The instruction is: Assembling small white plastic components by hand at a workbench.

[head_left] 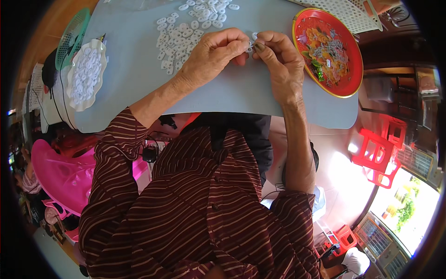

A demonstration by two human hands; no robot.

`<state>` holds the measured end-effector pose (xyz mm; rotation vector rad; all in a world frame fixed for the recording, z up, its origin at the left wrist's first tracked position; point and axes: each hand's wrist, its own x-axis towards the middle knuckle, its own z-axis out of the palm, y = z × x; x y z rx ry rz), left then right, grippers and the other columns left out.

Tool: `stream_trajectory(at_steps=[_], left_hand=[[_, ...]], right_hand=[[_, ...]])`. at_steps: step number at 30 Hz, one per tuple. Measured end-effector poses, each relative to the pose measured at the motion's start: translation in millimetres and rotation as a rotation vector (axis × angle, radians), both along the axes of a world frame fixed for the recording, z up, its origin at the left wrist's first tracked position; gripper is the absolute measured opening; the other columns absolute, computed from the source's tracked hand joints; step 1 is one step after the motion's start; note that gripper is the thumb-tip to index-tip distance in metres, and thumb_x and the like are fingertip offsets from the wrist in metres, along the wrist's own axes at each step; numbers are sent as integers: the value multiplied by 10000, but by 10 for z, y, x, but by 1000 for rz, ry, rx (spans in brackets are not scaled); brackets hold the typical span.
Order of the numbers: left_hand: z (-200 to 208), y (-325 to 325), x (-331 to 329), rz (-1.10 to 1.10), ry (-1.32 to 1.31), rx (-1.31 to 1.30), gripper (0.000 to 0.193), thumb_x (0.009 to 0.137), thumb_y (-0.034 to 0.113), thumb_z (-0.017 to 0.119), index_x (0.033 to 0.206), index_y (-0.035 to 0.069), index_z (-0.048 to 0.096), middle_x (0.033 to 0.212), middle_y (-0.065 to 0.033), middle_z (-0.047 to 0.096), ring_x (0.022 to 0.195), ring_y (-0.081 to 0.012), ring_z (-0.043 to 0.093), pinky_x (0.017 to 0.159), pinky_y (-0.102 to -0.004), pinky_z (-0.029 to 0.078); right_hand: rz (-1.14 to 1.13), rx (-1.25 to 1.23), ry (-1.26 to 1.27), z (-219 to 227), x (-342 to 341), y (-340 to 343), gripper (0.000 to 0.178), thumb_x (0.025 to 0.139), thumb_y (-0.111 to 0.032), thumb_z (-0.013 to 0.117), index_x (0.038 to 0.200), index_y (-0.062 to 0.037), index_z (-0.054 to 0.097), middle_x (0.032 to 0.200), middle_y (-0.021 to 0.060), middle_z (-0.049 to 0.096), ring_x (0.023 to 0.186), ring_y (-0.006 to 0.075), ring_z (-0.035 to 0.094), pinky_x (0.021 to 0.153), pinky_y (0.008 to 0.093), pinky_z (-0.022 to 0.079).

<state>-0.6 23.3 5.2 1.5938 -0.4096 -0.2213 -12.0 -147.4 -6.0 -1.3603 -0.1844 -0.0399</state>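
Observation:
My left hand (217, 52) and my right hand (280, 58) meet above the grey table (139, 88), both closed in a pinch. Between their fingertips is a small white oval plastic piece (250, 48), mostly covered by the fingers. Anything smaller pinched along with it is hidden. Just beyond the fingertips shows another white piece (254, 35). Many like it, oval with holes, lie in a loose spread (179, 39) past my left hand. Right of my right hand stands a round red tray (355, 69) with a floral pattern, holding a scatter of tiny thin silvery bits (337, 51).
A scalloped white dish (70, 88) heaped with white pieces (87, 72) sits at the table's left edge, by a green mesh basket (76, 35). A white perforated basket (339, 11) is at the far right, another person's hand (383, 5) beside it. Red stools (374, 151) stand right.

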Motion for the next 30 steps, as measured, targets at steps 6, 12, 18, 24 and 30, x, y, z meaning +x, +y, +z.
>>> stream_trajectory(at_steps=[6, 12, 18, 24, 30], left_hand=[[-9, -6, -3, -7, 3, 6, 215, 931, 212, 514, 937, 17, 605, 710, -10, 578, 703, -76, 537, 681, -223, 431], [-13, -6, 7, -1, -3, -5, 211, 929, 205, 522, 947, 13, 610, 723, -17, 592, 709, -77, 547, 690, -224, 442], [-26, -38, -22, -6, 46, -95, 179, 904, 176, 556, 921, 11, 625, 724, -13, 616, 687, -67, 554, 661, -216, 462], [-9, -34, -14, 4, 16, -62, 149, 885, 161, 572, 909, 25, 626, 717, -5, 611, 679, -60, 550, 644, -218, 457], [-3, -3, 1, 39, -41, -24, 143, 888, 167, 583, 932, 34, 616, 753, -1, 607, 711, -67, 560, 671, -222, 454]], right_hand=[[-2, 8, -9, -8, 0, -6, 167, 853, -13, 615, 1020, -6, 606, 870, 21, 613, 753, 84, 582, 712, 211, 484], [-13, 2, -6, 2, -7, -16, 175, 854, -6, 607, 1028, -4, 600, 894, 34, 617, 773, 89, 585, 721, 218, 490], [-12, 41, 16, 15, -11, -5, 177, 853, 6, 598, 1029, 0, 596, 917, 45, 612, 804, 101, 589, 748, 243, 510], [-23, 43, -12, 12, -20, 5, 172, 849, 5, 595, 1021, 7, 595, 904, 40, 613, 806, 95, 583, 731, 241, 508], [-59, -79, 28, 15, -53, -26, 167, 841, -1, 584, 1001, 24, 620, 833, 23, 621, 748, 72, 557, 690, 203, 462]])
